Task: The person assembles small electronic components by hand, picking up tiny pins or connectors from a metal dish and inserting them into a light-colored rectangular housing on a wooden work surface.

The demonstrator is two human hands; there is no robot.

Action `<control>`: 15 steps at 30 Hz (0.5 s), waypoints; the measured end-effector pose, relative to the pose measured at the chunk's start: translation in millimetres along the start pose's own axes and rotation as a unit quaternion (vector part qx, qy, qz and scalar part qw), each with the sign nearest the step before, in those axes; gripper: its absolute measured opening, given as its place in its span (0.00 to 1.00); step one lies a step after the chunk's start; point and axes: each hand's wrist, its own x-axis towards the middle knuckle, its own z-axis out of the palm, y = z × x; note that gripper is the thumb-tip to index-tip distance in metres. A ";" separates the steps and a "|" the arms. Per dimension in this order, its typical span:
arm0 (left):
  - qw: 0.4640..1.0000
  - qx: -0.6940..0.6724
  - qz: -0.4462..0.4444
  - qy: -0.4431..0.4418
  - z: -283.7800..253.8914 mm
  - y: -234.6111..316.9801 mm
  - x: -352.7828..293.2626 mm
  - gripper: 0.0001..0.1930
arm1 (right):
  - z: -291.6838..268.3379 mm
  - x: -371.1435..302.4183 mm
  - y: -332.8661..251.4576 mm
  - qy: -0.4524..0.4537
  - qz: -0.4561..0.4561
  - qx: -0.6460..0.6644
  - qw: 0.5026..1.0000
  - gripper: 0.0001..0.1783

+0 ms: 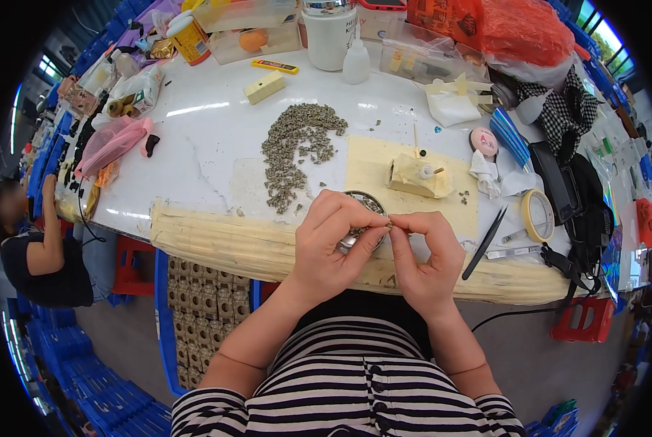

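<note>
My left hand and my right hand meet above the table's near edge, each with thumb and forefinger pinched. Their fingertips come together over something tiny, too small to name. Just beneath the left fingers is a round dark-rimmed dish, partly covered by that hand, with shiny bits inside. Beyond the hands, a curved pile of small grey metal parts spreads on the white tabletop. A tape-wrapped block with a short peg lies on a yellowish sheet.
Black tweezers, a metal blade-like tool and a tape roll lie at right. Padding wraps the near edge. A blue crate of metal castings stands below left. A white jar stands behind; another person sits far left.
</note>
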 end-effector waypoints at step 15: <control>1.000 0.017 0.001 0.005 -0.1 0.4 -1.4 0.07 | -0.9 1.0 -2.4 -0.003 -0.025 -0.014 1.000 0.10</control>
